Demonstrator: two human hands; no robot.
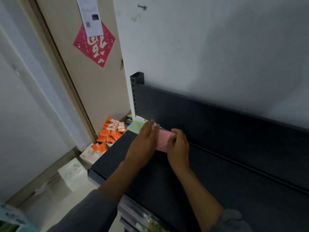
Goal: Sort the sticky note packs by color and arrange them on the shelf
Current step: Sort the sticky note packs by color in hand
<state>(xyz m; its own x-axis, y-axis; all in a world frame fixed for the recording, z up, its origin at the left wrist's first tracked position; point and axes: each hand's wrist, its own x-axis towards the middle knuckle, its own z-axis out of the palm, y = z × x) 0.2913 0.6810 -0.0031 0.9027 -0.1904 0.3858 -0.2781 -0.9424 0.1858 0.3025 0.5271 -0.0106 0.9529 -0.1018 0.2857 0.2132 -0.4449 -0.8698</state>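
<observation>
Pink pack (163, 139) lies on dark shelf (217, 173) between your hands; right hand (178, 144) curls fingers on its right end; left hand (143, 141) lies flat, fingers straight, against left side; step seems placing, next push it beside green pack (136, 126); beyond, orange boxes (110, 133) on floor, door (93, 81), grey wall (217, 47).

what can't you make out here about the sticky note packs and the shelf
- Pink pack, head view: both the left hand and right hand cover its ends; pack count unclear.
- Green pack: partly under the left fingers.
- Dark shelf: right end cut off by the frame edge.
- Orange boxes: labels too small to read.
</observation>
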